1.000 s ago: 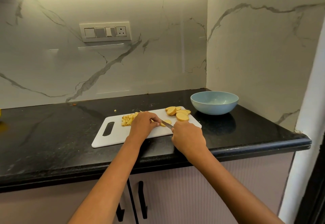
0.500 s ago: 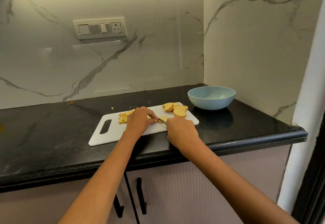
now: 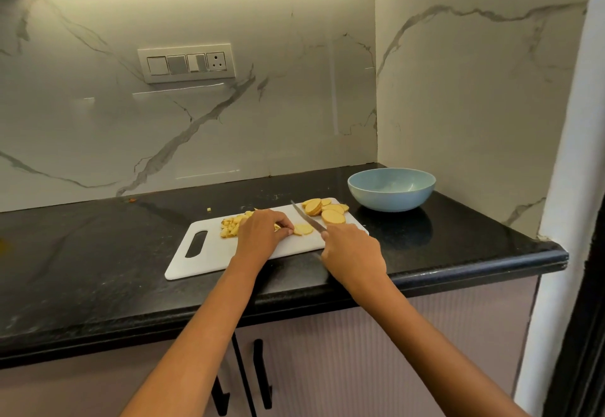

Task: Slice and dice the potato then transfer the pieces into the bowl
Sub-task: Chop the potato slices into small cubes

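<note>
A white cutting board (image 3: 209,257) lies on the black counter. My left hand (image 3: 262,233) holds a round potato slice (image 3: 302,229) down with curled fingertips. My right hand (image 3: 352,253) grips a knife (image 3: 307,217) whose blade is lifted and points away, just right of that slice. A heap of diced potato (image 3: 230,226) lies left of my left hand. Several round slices (image 3: 325,210) are stacked at the board's far right corner. The light blue bowl (image 3: 391,189) stands empty to the right of the board.
The black counter (image 3: 82,253) runs to the marble wall behind and a side wall on the right. A stray potato bit (image 3: 209,209) lies behind the board. A switch panel (image 3: 186,63) is on the wall. Cabinet doors with black handles (image 3: 262,374) are below.
The knife blade has risen off the slice and now points away from me. My left hand stays on the slice. The camera view has shifted slightly.
</note>
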`<state>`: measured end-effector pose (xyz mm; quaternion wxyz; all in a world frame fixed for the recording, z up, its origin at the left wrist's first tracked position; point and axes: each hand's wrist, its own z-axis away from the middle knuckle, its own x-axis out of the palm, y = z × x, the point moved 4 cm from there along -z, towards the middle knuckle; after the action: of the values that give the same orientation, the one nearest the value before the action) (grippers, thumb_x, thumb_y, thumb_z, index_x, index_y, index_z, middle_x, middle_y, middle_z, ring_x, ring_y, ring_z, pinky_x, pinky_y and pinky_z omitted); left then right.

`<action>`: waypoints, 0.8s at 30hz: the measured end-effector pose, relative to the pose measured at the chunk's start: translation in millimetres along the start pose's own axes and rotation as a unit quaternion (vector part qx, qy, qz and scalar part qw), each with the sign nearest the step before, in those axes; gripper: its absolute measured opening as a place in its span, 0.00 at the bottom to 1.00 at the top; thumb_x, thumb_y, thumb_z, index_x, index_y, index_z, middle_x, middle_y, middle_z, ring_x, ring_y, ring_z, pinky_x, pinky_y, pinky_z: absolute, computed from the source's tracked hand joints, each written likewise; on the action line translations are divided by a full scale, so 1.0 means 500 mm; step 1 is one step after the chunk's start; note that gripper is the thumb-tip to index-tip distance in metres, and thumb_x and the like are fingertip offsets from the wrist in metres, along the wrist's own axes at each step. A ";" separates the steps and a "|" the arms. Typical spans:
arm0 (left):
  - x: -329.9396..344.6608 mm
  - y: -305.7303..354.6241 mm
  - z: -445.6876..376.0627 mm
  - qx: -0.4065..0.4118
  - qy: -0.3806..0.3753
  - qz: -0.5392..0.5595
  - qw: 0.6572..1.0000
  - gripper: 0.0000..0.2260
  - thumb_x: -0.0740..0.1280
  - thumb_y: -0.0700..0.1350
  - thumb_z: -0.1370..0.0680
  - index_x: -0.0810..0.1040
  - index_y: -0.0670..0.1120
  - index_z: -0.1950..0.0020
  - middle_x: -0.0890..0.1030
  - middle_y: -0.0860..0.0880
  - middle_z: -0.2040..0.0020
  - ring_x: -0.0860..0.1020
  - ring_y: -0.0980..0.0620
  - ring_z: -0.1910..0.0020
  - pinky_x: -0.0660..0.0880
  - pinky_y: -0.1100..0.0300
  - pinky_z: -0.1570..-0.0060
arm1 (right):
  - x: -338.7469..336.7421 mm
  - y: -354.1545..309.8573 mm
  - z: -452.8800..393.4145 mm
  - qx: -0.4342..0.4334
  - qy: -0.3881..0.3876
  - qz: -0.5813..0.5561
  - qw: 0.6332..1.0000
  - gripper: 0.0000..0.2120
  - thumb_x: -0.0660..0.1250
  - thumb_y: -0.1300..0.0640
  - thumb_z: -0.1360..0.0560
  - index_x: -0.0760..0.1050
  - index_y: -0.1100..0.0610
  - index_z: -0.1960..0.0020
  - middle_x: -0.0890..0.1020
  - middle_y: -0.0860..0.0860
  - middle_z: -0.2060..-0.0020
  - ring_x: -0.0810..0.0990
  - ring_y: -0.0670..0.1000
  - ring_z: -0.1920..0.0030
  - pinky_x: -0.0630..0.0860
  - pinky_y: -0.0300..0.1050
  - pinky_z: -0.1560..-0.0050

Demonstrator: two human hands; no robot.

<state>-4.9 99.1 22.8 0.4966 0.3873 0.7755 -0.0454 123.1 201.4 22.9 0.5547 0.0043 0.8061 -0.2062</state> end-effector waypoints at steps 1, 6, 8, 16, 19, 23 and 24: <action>0.002 0.001 0.000 0.002 -0.001 -0.006 1.000 0.05 0.68 0.46 0.25 0.83 0.50 0.52 0.82 0.52 0.50 0.71 0.58 0.57 0.66 0.63 0.56 | -0.002 0.006 0.001 0.010 0.005 -0.007 1.000 0.08 0.58 0.57 0.20 0.74 0.57 0.45 0.77 0.52 0.54 0.76 0.50 0.57 0.69 0.41 0.60; 0.011 0.006 -0.008 0.010 -0.003 -0.006 1.000 0.05 0.69 0.43 0.25 0.81 0.50 0.50 0.80 0.50 0.48 0.75 0.52 0.49 0.69 0.59 0.52 | -0.005 0.014 -0.001 0.031 0.007 -0.005 0.999 0.10 0.57 0.56 0.20 0.73 0.58 0.42 0.77 0.53 0.53 0.78 0.51 0.54 0.71 0.42 0.57; 0.018 0.008 -0.013 0.021 -0.023 0.007 1.000 0.08 0.69 0.41 0.25 0.80 0.50 0.48 0.79 0.50 0.45 0.74 0.51 0.47 0.70 0.56 0.48 | -0.008 0.019 0.000 0.034 -0.006 0.026 0.999 0.11 0.58 0.55 0.20 0.72 0.58 0.41 0.78 0.54 0.51 0.77 0.51 0.53 0.71 0.43 0.55; 0.029 -0.001 -0.027 0.011 -0.056 0.026 0.998 0.09 0.67 0.39 0.24 0.79 0.48 0.45 0.81 0.49 0.45 0.75 0.51 0.44 0.72 0.52 0.42 | -0.010 0.025 -0.018 0.014 -0.057 0.072 0.996 0.09 0.59 0.55 0.20 0.72 0.57 0.44 0.72 0.51 0.58 0.74 0.49 0.58 0.70 0.42 0.57; 0.028 -0.001 -0.027 0.009 -0.061 0.031 0.998 0.10 0.67 0.39 0.24 0.79 0.47 0.44 0.81 0.49 0.45 0.76 0.52 0.44 0.72 0.56 0.43 | -0.008 0.028 -0.026 -0.001 -0.059 0.074 0.996 0.07 0.59 0.55 0.21 0.73 0.57 0.47 0.72 0.50 0.60 0.74 0.49 0.59 0.69 0.43 0.59; 0.028 -0.003 -0.025 -0.005 -0.063 0.038 0.997 0.09 0.67 0.40 0.24 0.80 0.47 0.45 0.81 0.48 0.45 0.77 0.51 0.46 0.72 0.56 0.42 | -0.005 0.028 -0.040 -0.024 -0.057 0.083 0.995 0.07 0.58 0.54 0.20 0.72 0.56 0.51 0.70 0.49 0.63 0.73 0.49 0.60 0.68 0.42 0.60; 0.027 -0.004 -0.023 -0.009 -0.062 0.038 0.997 0.09 0.67 0.40 0.24 0.80 0.47 0.45 0.81 0.48 0.45 0.77 0.51 0.46 0.72 0.54 0.41 | -0.004 0.028 -0.044 -0.032 -0.057 0.088 0.994 0.08 0.58 0.54 0.20 0.73 0.56 0.51 0.71 0.49 0.64 0.74 0.49 0.61 0.69 0.42 0.60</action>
<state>-17.6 110.4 17.0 0.5487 0.4086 0.7280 -0.0436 107.4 222.0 26.6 0.6156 0.0451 0.7759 -0.1304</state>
